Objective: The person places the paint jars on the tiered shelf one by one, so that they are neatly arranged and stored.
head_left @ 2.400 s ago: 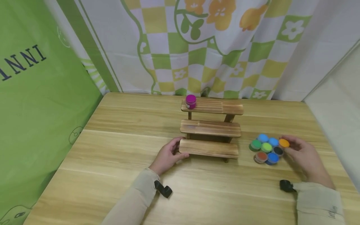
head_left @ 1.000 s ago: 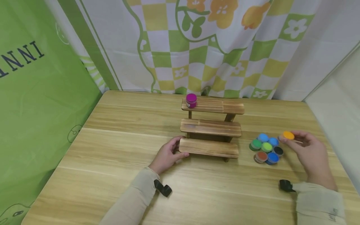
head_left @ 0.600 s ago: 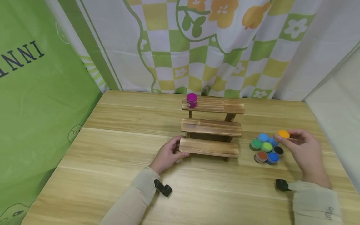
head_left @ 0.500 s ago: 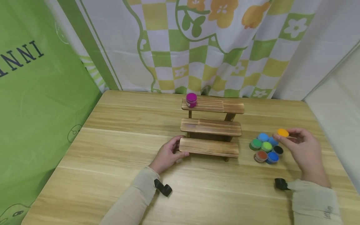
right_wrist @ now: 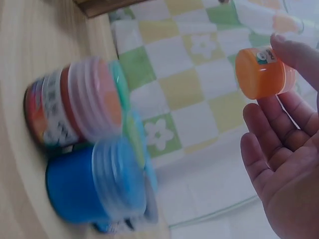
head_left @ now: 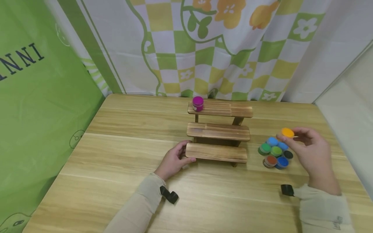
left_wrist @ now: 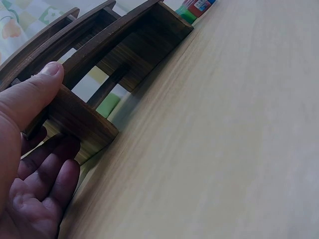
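Observation:
My right hand (head_left: 313, 152) pinches a small orange paint jar (head_left: 287, 132) between thumb and fingers, raised above the other jars. The right wrist view shows the orange jar (right_wrist: 261, 73) tilted, with a small label and the remaining fingers loosely bent below it. My left hand (head_left: 174, 160) holds the left end of the lowest tier of a wooden three-tier display stand (head_left: 217, 152). In the left wrist view, the thumb (left_wrist: 42, 87) lies on the stand's edge and the fingers reach underneath. A magenta paint jar (head_left: 198, 104) stands at the left of the top tier.
Right of the stand, several paint jars cluster on the wooden table (head_left: 233, 200), among them a brown jar (head_left: 270, 160), a dark blue jar (head_left: 282, 162) and a green jar (head_left: 265, 149). A checkered curtain (head_left: 198, 58) hangs behind the table, and a green cloth (head_left: 38, 113) hangs at left.
My right hand has lifted the orange jar from the right side of the cluster and carried it up and leftward. The left hand stays on the stand.

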A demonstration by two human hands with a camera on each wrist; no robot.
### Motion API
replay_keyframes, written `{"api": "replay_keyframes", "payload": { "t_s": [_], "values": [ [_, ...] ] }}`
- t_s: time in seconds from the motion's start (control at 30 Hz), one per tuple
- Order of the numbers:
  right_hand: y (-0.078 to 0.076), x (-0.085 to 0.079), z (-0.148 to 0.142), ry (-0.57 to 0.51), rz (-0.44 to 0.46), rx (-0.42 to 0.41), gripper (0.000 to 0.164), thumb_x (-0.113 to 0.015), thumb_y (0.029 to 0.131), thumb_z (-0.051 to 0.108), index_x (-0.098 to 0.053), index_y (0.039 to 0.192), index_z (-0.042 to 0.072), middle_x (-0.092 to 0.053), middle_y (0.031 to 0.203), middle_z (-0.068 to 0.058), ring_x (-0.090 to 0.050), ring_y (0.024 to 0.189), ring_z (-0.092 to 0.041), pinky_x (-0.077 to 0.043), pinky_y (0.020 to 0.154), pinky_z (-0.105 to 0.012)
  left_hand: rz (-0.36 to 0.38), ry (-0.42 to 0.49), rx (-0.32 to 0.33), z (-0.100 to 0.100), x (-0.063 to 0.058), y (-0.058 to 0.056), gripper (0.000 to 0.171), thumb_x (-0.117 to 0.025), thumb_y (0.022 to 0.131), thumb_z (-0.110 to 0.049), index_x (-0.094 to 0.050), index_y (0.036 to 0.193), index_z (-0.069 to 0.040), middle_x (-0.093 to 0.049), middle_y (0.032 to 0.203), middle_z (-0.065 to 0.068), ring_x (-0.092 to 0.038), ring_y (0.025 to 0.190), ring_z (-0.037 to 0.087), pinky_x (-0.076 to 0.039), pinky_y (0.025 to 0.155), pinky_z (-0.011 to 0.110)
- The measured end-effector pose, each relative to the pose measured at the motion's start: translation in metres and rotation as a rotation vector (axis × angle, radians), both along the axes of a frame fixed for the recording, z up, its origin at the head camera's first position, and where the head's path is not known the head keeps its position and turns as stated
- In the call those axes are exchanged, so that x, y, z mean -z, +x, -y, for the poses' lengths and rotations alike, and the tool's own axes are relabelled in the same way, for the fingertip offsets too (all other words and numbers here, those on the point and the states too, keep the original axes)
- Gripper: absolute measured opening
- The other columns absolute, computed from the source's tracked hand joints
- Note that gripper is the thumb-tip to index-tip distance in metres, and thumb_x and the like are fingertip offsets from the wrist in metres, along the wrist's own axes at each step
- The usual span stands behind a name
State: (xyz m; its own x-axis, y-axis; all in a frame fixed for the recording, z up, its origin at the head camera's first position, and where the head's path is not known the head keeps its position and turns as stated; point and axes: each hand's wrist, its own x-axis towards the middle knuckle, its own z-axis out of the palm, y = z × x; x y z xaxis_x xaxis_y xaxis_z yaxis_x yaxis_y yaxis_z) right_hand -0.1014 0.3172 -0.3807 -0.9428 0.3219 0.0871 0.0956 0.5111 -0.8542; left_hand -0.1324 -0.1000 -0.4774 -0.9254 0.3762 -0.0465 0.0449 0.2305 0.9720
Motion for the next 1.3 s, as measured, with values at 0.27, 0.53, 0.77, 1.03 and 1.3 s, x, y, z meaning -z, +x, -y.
{"api": "replay_keyframes", "payload": {
  "t_s": [0.27, 0.53, 0.77, 1.03, 1.3],
  "values": [
    [-0.004, -0.007, 0.024, 0.025, -0.13, 0.007, 0.042, -0.083, 0.085, 0.023, -0.069, 0.121, 0.005, -0.064, 0.104, 0.023, -0.059, 0.091, 0.0, -0.045, 0.077, -0.005, -0.002, -0.001, 0.007, -0.001, 0.001, 0.0, 0.076, -0.082, 0.084, -0.031, -0.045, 0.149, -0.015, -0.062, 0.133, 0.009, -0.062, 0.118, 0.023, -0.053, 0.096, 0.034],
    [-0.012, -0.017, 0.036, 0.045, -0.153, -0.054, 0.045, -0.082, 0.086, 0.025, -0.068, 0.124, 0.006, -0.065, 0.104, 0.021, -0.06, 0.091, 0.0, -0.045, 0.076, -0.005, -0.009, -0.001, 0.001, -0.002, 0.0, 0.001, 0.074, -0.082, 0.085, -0.027, -0.046, 0.148, -0.015, -0.062, 0.133, 0.011, -0.063, 0.118, 0.024, -0.053, 0.097, 0.036],
    [-0.025, -0.033, 0.039, 0.244, -0.127, -0.118, 0.051, -0.08, 0.085, 0.043, -0.068, 0.125, 0.013, -0.063, 0.099, 0.021, -0.054, 0.091, 0.005, -0.039, 0.077, -0.018, -0.002, 0.001, -0.006, -0.003, 0.0, 0.001, 0.072, -0.082, 0.085, -0.023, -0.047, 0.148, -0.016, -0.062, 0.132, 0.011, -0.062, 0.118, 0.025, -0.053, 0.098, 0.037],
    [-0.037, -0.045, 0.048, 0.338, -0.172, -0.199, 0.05, -0.08, 0.085, 0.042, -0.07, 0.124, 0.012, -0.071, 0.106, -0.004, -0.052, 0.093, 0.01, -0.038, 0.08, -0.016, 0.001, -0.003, -0.008, -0.002, 0.001, 0.0, 0.072, -0.082, 0.085, -0.023, -0.047, 0.147, -0.016, -0.062, 0.132, 0.01, -0.062, 0.118, 0.025, -0.052, 0.099, 0.037],
    [-0.045, -0.05, 0.058, 0.333, -0.283, -0.276, 0.04, -0.083, 0.085, 0.027, -0.072, 0.119, 0.009, -0.072, 0.108, -0.007, -0.054, 0.09, 0.016, -0.039, 0.078, -0.004, -0.003, -0.011, -0.008, -0.001, 0.001, 0.0, 0.073, -0.082, 0.085, -0.024, -0.047, 0.147, -0.016, -0.063, 0.131, 0.01, -0.063, 0.117, 0.024, -0.052, 0.098, 0.038]
  ]
}}
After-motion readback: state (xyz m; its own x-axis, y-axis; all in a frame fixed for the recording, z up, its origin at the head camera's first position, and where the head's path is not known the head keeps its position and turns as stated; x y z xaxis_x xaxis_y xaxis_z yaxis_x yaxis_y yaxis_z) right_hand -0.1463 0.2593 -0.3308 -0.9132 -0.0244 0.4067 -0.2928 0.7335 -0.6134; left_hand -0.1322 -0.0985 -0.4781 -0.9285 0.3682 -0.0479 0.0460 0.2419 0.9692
